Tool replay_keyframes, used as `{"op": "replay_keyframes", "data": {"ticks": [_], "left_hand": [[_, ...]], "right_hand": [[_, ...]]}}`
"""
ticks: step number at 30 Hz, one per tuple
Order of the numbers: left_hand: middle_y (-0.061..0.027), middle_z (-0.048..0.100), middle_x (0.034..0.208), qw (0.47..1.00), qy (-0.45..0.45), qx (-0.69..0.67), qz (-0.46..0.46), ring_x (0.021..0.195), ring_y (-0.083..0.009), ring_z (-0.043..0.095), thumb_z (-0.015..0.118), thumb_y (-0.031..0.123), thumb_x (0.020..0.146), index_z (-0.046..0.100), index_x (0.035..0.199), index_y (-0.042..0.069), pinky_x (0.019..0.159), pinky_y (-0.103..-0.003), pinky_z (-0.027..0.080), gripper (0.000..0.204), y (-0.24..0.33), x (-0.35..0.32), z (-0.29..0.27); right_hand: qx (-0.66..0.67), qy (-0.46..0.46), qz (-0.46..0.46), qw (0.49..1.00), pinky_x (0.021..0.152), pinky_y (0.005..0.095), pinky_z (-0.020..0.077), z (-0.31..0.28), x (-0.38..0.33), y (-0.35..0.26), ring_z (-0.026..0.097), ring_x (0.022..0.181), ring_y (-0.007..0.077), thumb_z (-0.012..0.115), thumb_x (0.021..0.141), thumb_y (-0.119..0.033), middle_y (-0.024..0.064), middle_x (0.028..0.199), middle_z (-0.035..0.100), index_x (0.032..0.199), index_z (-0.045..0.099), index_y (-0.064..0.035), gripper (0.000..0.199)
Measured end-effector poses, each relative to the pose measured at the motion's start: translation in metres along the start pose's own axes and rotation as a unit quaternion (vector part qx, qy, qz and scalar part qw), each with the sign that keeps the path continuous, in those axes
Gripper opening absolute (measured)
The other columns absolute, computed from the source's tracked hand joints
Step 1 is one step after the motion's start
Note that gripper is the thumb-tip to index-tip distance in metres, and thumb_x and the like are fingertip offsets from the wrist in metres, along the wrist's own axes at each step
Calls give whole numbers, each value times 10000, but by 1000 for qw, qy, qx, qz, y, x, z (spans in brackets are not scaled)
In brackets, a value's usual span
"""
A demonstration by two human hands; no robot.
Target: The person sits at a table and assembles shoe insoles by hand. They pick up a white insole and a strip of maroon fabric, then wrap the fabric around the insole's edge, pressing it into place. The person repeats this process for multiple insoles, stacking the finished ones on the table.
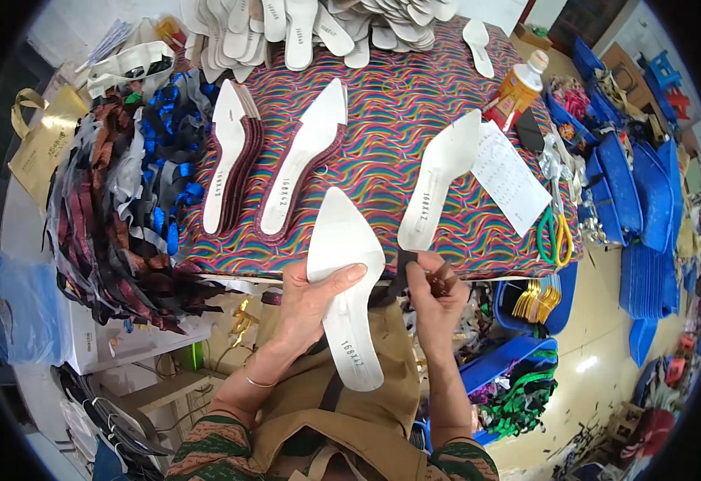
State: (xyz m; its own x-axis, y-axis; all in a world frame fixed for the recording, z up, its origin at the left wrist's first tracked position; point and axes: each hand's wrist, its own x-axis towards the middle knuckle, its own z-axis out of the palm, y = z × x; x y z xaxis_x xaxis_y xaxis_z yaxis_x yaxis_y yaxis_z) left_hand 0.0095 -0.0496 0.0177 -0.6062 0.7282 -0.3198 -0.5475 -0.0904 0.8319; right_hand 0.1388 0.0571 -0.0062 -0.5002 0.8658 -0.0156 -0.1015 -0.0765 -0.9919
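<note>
My left hand (306, 301) grips a white pointed shoe insole (342, 228) in front of my apron, thumb on its upper face, toe pointing away from me. At the table's front edge my right hand (437, 301) is closed on a dark strip (403, 268), pinched between thumb and fingers; the strip hangs just right of the insole. Beyond that hand lies a plain white insole (439, 180) on the patterned cloth. Two stacks of insoles with maroon edging, a left stack (229, 156) and a right stack (306, 156), lie further left.
Strips of dark and blue material (138, 192) hang over the table's left side. Many white insoles (298, 40) are heaped at the back. On the right are a paper sheet (511, 180), scissors (559, 232) and a bottle (519, 88). Blue baskets (643, 188) stand on the floor.
</note>
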Motion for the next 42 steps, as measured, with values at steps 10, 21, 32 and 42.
{"op": "replay_keyframes", "data": {"ticks": [10,21,32,42], "left_hand": [[-26,714,870,994,-9,110,27,725,-51,622,751,85,842,728,994,-5,637,-217,491,178,-5,1,5],[-21,716,893,988,-42,145,42,759,-51,618,735,81,852,722,1028,0,673,-227,497,194,-5,2,2],[-14,700,816,993,-44,112,-4,683,-52,604,740,95,848,726,966,-12,601,-227,476,159,-2,12,15],[-70,714,846,997,-57,45,6,677,-100,650,727,76,853,711,991,-27,566,-246,512,173,-1,21,15]], "right_hand": [[6,1,-49,999,566,194,355,6,-4,5,457,694,23,622,837,61,-16,856,574,1024,662,37,192],[-81,-90,-156,980,597,211,428,-15,4,7,579,764,69,640,773,79,50,875,647,964,699,22,208],[26,-67,17,997,657,215,460,-9,16,-1,576,739,44,650,877,-18,11,839,676,981,673,10,110],[-175,-85,-28,981,507,247,321,5,-37,21,375,570,53,582,947,-73,-15,619,478,917,634,19,110]]}}
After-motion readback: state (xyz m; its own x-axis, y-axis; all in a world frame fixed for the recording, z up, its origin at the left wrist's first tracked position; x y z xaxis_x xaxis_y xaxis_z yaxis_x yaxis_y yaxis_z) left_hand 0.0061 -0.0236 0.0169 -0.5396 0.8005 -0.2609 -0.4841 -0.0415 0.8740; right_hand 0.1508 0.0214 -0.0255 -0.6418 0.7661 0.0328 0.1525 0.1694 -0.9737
